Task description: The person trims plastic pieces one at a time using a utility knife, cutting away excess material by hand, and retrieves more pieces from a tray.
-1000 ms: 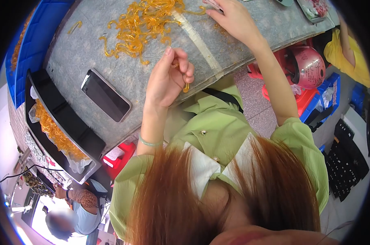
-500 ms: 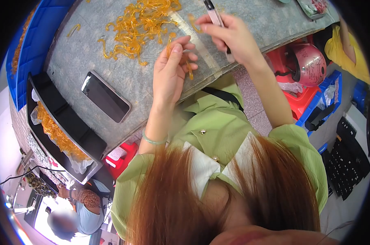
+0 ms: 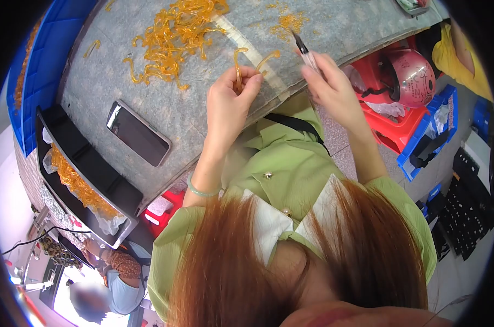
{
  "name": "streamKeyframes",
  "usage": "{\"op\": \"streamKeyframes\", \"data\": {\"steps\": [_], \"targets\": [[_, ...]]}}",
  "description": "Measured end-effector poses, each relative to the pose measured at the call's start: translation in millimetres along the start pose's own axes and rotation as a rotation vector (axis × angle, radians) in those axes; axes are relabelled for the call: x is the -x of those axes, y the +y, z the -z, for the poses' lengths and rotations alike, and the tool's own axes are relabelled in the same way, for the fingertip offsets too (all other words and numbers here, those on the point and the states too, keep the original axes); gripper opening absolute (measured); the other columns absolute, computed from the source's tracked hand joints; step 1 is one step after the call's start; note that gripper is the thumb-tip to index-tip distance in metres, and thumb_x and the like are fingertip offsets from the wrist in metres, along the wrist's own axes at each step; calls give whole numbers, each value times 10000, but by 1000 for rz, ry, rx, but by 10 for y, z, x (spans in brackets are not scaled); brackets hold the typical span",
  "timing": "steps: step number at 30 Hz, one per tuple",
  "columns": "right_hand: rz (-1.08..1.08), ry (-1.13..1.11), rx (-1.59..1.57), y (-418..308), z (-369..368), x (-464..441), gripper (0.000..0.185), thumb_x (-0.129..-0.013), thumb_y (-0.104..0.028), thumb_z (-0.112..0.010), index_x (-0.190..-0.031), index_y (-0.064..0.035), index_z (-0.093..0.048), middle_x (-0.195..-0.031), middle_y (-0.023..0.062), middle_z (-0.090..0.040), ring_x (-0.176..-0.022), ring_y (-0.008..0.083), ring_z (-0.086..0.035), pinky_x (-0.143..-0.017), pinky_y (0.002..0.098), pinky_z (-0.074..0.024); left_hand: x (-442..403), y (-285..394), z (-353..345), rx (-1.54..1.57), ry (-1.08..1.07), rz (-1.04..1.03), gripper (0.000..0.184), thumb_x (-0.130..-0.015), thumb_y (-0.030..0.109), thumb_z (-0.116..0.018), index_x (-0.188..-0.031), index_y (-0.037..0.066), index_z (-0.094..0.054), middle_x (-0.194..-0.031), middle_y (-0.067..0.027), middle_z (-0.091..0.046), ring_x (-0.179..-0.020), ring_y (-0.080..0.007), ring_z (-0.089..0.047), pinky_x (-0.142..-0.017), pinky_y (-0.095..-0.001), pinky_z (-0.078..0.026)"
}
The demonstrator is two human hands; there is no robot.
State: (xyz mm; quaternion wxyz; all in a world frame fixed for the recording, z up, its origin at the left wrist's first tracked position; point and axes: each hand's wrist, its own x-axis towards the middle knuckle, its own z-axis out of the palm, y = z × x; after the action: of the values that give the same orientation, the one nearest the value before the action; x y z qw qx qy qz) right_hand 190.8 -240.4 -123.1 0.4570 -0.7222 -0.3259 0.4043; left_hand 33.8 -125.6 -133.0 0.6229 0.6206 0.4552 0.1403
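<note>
My left hand (image 3: 230,103) is closed on amber plastic hooks (image 3: 237,62). One hook stands up from the fingers and another curved end points to the right. My right hand (image 3: 334,90) grips a slim craft knife (image 3: 309,58) with a dark pointed tip and a pale handle. The tip points up and away, apart from the hooks. Beyond my left hand lies a tangled pile of amber hooks (image 3: 173,38) on the grey table (image 3: 99,82). Small amber scraps (image 3: 290,23) are scattered past the knife.
A smartphone (image 3: 139,133) lies left of my hand. A black bin (image 3: 83,152) of amber pieces and a blue bin (image 3: 40,60) stand at the left. Pale tape (image 3: 241,41) crosses the table. A pink helmet (image 3: 413,79) sits at the right; a co-worker (image 3: 121,283) is lower left.
My right hand has moved down and right, and the knife's tip now points up and left. My left fingers have closed round the hooks. The amber piece at my right fingertips is gone from there.
</note>
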Motion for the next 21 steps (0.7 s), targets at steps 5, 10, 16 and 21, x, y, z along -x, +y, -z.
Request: {"op": "streamKeyframes", "data": {"steps": [5,10,16,21], "targets": [[154,-44,407,-1,144,332,267,-855,-119,-535,-1114,-55,-542,-968,140,-547,-855,342,-567,-737,382,-461,-13,32,-48,-324,13,-137,158,-797,116,-622,-848,-32,-601,-699,-134,-575,-577,-201,-537,-553,-314,-433],[207,-12,517,-20,-104,317,260,-845,-97,-536,-1103,-94,-562,-912,115,-552,-771,336,-596,-653,415,-496,-28,26,-69,-366,24,-152,147,-789,110,-616,-809,-33,-585,-713,-164,-585,-597,-268,-562,-570,-352,-446],[317,15,570,22,-150,232,257,-838,-76,-542,-1091,-98,-578,-893,77,-553,-690,310,-601,-584,400,-503,-72,82,-53,-429,-21,-145,148,-783,113,-609,-779,-30,-571,-686,-178,-578,-606,-322,-556,-576,-385,-439],[333,-18,608,23,-119,216,310,-792,-36,-542,-1091,-102,-586,-879,69,-551,-686,297,-602,-587,393,-507,-110,115,-25,-451,-62,-144,155,-781,112,-605,-765,-35,-560,-673,-191,-563,-613,-349,-545,-576,-395,-431]]}}
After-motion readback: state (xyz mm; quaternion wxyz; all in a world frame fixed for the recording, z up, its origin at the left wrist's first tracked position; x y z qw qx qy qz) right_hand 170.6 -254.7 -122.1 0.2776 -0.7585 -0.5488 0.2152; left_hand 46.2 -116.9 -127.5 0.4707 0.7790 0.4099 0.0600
